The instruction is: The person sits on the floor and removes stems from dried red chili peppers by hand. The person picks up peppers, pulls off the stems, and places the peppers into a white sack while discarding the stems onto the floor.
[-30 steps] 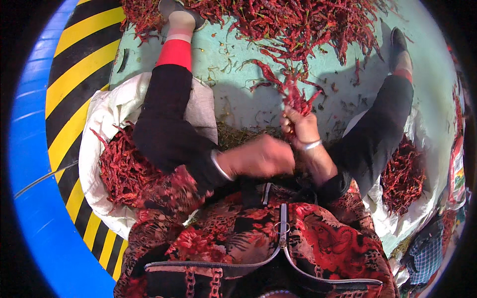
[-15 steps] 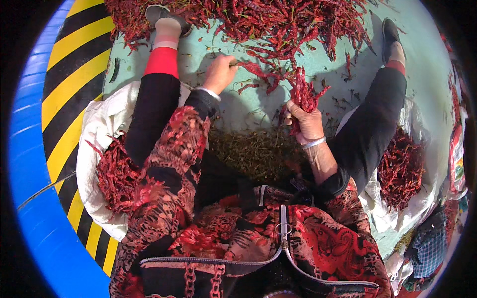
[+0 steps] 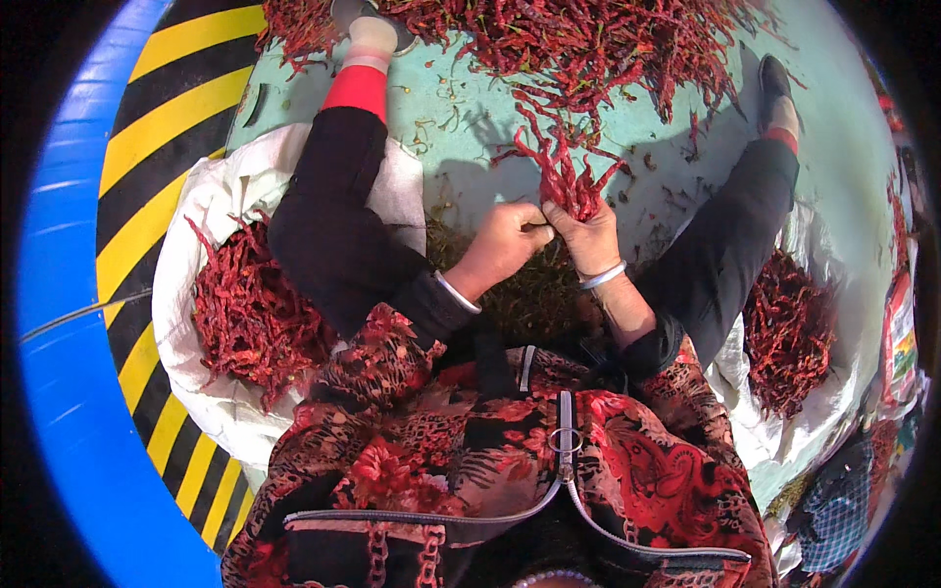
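Observation:
A bunch of dried red chillies [image 3: 569,181] stands up out of my right hand [image 3: 591,243], its fingers wrapped around the lower end. My left hand [image 3: 502,247] is closed in a pinch right beside it, thumb and fingertips meeting at the base of the bunch. Whatever lies between those left fingertips is too small or hidden to make out. Beneath both hands, a heap of brownish-green chilli stems [image 3: 529,304] lies between my legs. Past the bunch, loose chillies trail toward a large pile of dried red chillies [image 3: 588,49] on the pale green floor.
A white sack [image 3: 186,323] with red chillies in it stands open by my left leg; another white sack [image 3: 730,402] of chillies is by my right. My outstretched legs flank the work. Yellow-and-black striped padding [image 3: 147,196] and a blue border [image 3: 59,323] curve along the left.
My left hand has come back from the loose chillies, moving right and nearer to meet my right hand. The bunch has shifted slightly left, and the left sack shows more.

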The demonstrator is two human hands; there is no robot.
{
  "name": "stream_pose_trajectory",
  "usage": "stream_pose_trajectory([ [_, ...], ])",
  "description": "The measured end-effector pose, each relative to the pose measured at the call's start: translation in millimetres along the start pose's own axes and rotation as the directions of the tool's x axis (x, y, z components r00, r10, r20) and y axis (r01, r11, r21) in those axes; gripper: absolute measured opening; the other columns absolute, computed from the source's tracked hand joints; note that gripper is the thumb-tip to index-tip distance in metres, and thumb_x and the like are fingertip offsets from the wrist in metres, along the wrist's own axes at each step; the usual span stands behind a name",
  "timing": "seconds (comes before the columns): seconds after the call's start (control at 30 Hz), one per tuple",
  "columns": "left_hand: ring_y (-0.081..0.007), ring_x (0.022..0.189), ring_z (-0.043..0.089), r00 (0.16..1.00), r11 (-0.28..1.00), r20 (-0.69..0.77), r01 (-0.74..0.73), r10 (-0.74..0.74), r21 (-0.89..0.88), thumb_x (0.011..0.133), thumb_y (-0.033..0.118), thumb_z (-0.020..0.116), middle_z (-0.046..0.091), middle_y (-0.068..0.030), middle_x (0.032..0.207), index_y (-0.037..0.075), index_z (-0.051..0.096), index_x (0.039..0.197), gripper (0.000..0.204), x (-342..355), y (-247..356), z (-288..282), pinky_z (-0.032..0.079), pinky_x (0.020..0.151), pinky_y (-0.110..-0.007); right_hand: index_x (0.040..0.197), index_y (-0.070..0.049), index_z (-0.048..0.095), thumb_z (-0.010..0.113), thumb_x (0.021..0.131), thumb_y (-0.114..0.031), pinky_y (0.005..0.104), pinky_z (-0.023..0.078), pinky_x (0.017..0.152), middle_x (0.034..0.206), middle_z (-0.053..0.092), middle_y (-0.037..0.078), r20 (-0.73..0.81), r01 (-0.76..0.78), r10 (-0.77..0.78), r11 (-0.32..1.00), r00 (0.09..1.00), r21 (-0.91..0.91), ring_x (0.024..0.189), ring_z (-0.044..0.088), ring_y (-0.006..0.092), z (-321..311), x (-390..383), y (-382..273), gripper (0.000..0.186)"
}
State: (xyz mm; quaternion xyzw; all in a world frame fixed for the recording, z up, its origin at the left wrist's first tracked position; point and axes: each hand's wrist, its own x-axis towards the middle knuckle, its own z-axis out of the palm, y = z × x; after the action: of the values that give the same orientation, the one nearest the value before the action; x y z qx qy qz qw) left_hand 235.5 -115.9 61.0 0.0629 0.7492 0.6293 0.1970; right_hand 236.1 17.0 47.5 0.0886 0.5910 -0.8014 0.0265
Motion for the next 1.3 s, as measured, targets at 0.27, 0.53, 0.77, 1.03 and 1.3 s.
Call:
stream_pose_trajectory([
  [0.27,-0.0125,0.071,0.055,0.719,0.905,0.551,-0.303,0.424,-0.300,0.077,0.006,0.058,0.058,-0.0051,0.073,0.000,0.057,0.082,0.007,-58,46,25,0.044,0.066,-0.027,0.083,-0.003,0.052,0.056,0.079,-0.002,0.0241,0.037,0.042,0.061,0.051,0.003,-0.148,-0.166,0.206,0.955,0.967,0.244,0.047,0.046,0.0116,-12,2,-2,0.005],
  [0.53,-0.0177,0.095,0.055,0.880,0.969,0.425,-0.246,0.213,0.024,0.081,0.016,0.054,0.060,-0.0085,0.101,0.006,0.057,0.106,0.027,-44,-31,0,0.041,0.085,-0.032,0.097,-0.002,0.056,0.072,0.068,-0.025,0.0251,0.046,0.061,0.080,0.060,0.003,0.490,-0.141,0.191,0.980,0.850,-0.137,0.067,0.054,0.0107,150,2,-85,0.041],
  [0.77,-0.0179,0.069,0.053,0.954,0.990,0.265,-0.132,0.138,-0.037,0.078,0.019,0.052,0.056,-0.0062,0.081,0.003,0.054,0.089,0.020,-5,-40,-17,0.043,0.059,-0.034,0.112,0.006,0.045,0.060,0.080,-0.018,0.0241,0.045,0.058,0.090,0.055,0.012,0.614,-0.320,0.090,0.906,0.784,0.276,0.070,0.054,0.0168,144,11,-56,0.043],
  [1.03,-0.0345,0.082,0.054,0.942,0.565,-0.108,-0.096,0.318,0.820,0.074,0.007,0.051,0.051,-0.0140,0.090,0.016,0.059,0.098,0.027,154,-27,-54,0.043,0.068,-0.043,0.084,-0.004,0.052,0.050,0.086,-0.010,0.0199,0.031,0.041,0.070,0.052,0.003,0.149,-0.429,0.411,0.768,0.900,0.476,0.051,0.041,0.0078,-29,13,-21,0.007],
  [1.3,-0.0243,0.079,0.057,0.957,0.738,-0.133,-0.106,0.259,0.667,0.074,0.008,0.061,0.055,-0.0123,0.086,0.004,0.058,0.091,0.018,133,-10,-62,0.045,0.068,-0.033,0.089,-0.004,0.054,0.055,0.085,-0.016,0.0218,0.038,0.045,0.072,0.055,0.003,0.098,-0.316,0.301,0.894,0.949,0.317,0.055,0.048,0.0081,-36,26,-4,0.013],
])
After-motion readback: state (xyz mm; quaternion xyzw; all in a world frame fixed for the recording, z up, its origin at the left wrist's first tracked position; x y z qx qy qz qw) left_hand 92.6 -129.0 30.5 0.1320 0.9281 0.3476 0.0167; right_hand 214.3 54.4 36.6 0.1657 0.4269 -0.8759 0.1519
